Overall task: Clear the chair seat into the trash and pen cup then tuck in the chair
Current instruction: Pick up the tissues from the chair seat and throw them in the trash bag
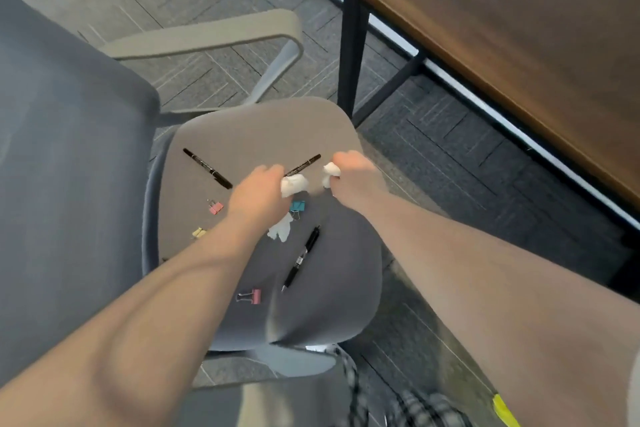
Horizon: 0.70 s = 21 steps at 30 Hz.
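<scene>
The grey chair seat carries scattered items. My left hand is closed on a crumpled white tissue near the seat's middle. My right hand is closed on another white tissue wad just to its right. A third tissue lies under my left wrist. One black marker lies at the seat's back left, a second marker pokes out behind my left hand, and a black pen lies nearer the front. Binder clips are pink, yellow, teal and pink.
A dark wooden desk with black metal legs stands to the right. The chair's backrest fills the left, and its beige armrest arches behind the seat. Grey carpet tiles cover the floor. No trash bin or pen cup shows.
</scene>
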{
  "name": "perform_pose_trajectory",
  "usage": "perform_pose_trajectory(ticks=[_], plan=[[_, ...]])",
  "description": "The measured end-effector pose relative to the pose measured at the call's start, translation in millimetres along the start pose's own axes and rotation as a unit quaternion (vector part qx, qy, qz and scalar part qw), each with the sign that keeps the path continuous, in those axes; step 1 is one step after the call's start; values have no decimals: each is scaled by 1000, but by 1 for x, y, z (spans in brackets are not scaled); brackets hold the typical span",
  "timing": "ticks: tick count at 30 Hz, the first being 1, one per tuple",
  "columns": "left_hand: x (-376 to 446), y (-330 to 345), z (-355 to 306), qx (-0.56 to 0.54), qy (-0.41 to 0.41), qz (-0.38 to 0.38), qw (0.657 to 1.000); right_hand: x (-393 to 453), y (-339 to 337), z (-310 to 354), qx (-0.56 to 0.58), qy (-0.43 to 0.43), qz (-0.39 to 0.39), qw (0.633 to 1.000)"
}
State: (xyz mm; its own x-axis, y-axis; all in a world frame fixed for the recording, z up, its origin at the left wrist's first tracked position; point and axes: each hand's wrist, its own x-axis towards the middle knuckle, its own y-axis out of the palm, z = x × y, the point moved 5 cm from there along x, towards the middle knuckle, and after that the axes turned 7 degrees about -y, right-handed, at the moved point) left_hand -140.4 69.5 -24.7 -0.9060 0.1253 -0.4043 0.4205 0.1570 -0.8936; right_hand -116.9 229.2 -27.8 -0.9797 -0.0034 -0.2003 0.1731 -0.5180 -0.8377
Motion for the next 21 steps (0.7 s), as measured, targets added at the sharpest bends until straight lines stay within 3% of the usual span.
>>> perform_pose_trajectory(ticks=[9, 21], plan=[[-48, 44, -114, 33, 89, 58, 994, -104, -30, -103, 59, 93, -17, 994], [-157, 160, -307, 131, 225, 157, 953, -304, -55, -272, 110, 258, -88, 956]])
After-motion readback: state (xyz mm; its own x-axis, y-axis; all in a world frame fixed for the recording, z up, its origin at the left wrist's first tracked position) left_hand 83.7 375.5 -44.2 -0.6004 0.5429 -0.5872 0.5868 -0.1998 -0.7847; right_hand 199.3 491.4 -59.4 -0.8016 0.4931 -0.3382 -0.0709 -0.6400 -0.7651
